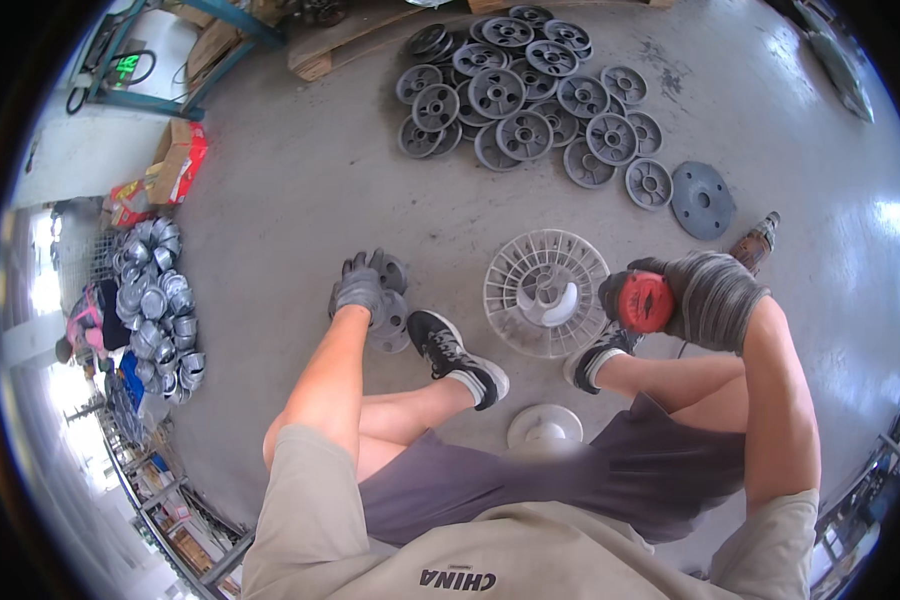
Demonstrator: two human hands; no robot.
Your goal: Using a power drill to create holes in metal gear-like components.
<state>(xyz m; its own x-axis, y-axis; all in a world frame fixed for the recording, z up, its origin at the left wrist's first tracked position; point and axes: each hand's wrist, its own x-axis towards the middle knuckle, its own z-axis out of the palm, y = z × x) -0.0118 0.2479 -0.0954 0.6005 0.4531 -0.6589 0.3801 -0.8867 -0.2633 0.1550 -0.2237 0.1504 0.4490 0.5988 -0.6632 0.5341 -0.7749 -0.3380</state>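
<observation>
My left hand [358, 287], in a grey work glove, grips a grey metal flange disc [390, 300] lying on the concrete floor beside my left shoe. My right hand [708, 296], also gloved, is closed around a red power tool [646, 301] whose dark body sticks out behind the hand. A white plastic slotted fan wheel [545, 293] lies flat between the two hands. A white plastic cap [544, 428] sits on the floor close to my legs.
Several grey cast wheels [525, 95] are heaped at the top centre, with a flat grey disc [702, 200] beside them. A stack of shiny metal caps [158, 300] stands at the left. Cardboard boxes [178, 158] and a wooden pallet [345, 40] lie behind.
</observation>
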